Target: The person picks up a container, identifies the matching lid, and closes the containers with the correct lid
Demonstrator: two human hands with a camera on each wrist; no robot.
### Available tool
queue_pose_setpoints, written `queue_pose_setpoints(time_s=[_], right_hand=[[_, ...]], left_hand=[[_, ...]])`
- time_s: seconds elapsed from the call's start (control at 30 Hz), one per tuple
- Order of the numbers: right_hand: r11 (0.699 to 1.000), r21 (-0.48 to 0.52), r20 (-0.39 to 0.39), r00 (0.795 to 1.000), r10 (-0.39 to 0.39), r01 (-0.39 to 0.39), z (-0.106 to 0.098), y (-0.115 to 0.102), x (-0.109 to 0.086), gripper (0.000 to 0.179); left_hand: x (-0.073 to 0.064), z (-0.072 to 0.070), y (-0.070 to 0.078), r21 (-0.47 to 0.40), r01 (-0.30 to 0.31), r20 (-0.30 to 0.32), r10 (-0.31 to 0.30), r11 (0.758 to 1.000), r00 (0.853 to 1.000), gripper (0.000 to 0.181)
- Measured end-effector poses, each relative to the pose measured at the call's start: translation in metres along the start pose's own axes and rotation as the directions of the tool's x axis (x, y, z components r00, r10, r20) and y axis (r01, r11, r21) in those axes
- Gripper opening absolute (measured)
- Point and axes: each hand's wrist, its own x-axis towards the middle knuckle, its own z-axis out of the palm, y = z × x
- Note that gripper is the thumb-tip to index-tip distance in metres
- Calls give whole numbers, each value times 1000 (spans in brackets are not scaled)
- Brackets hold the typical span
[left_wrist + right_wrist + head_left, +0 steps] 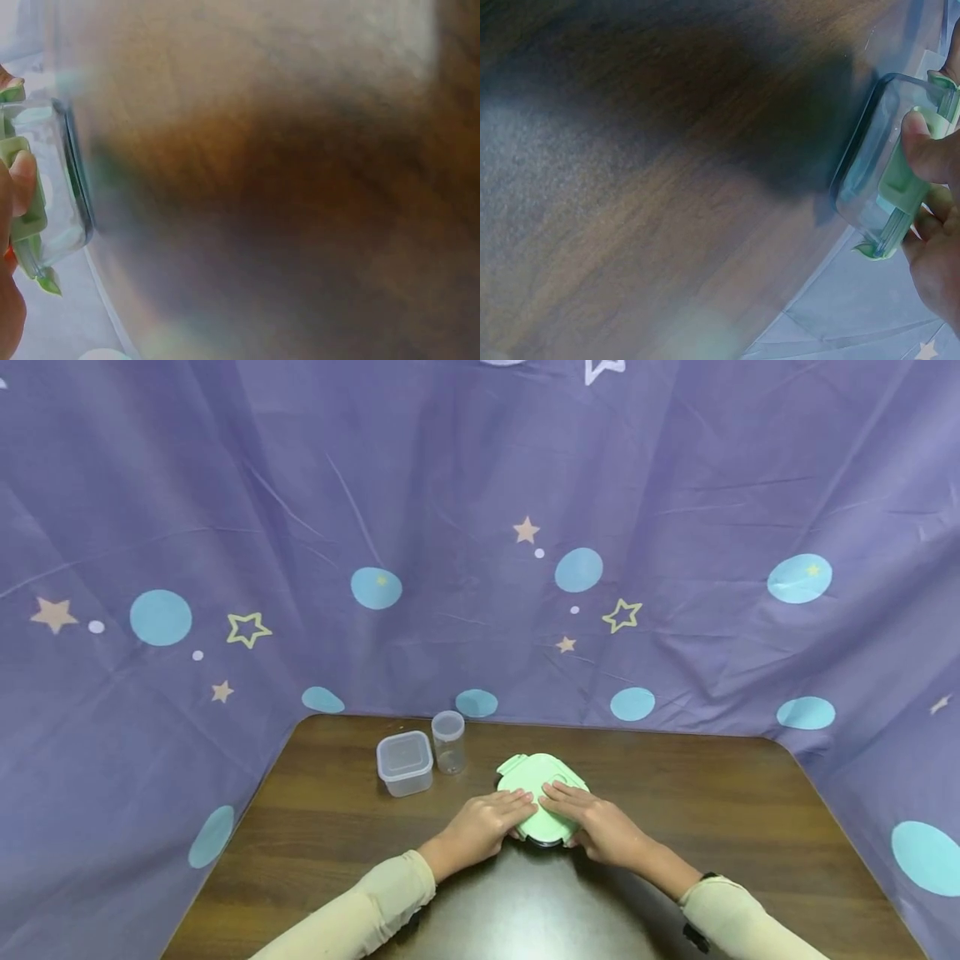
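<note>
A clear glass food container (866,161) with a light green lid (534,774) stands on the table in front of me. My left hand (480,825) grips its left side, fingers laid over the lid and the thumb on a green side flap (31,219). On the opposite side my right hand (603,828) holds it in the same way, its thumb against another green flap (902,180) that lies down along the glass wall. At the back left corner, a lid flap (512,764) sticks outward.
Left of the container stand a square clear plastic box (407,783) with a translucent lid and a round clear jar (450,752) with a whitish lid. The brown wooden table (712,793) ends at a purple patterned cloth (465,635) along its back and sides.
</note>
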Motion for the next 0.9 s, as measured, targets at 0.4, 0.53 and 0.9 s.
queue_pose_setpoints(time_s=[0.4, 0.53, 0.9], right_hand=[[1000, 11, -11, 1000, -11, 11, 1, 1, -1, 79], [1000, 12, -13, 1000, -14, 14, 0, 1, -1, 79], [999, 36, 8, 1000, 1, -2, 0, 1, 0, 78]], left_hand=[[0, 1, 2, -44, 53, 1, -53, 998, 999, 47], [0, 3, 2, -48, 51, -3, -51, 998, 999, 48], [2, -2, 3, -57, 62, 2, -62, 996, 998, 48]])
